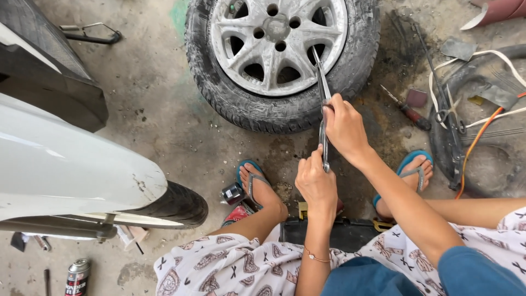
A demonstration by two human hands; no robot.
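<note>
A car wheel [282, 55] with a silver alloy rim and a worn black tyre lies flat on the concrete floor in front of me. Both my hands grip long metal pliers [323, 82] whose tip reaches over the rim near the tyre's inner edge. My right hand [345, 129] is closed around the upper part of the handles. My left hand [316, 181] holds their lower end, closer to my body. I sit on a low seat with my feet in blue flip-flops [252, 178] on either side.
A white car body [71, 164] and its mounted tyre [175, 205] stand at the left. A screwdriver [408, 112], scissors, rubber tube pieces [482, 87] and an orange cord lie at the right. A spray can [76, 277] stands at the lower left. A black case [345, 233] sits beneath me.
</note>
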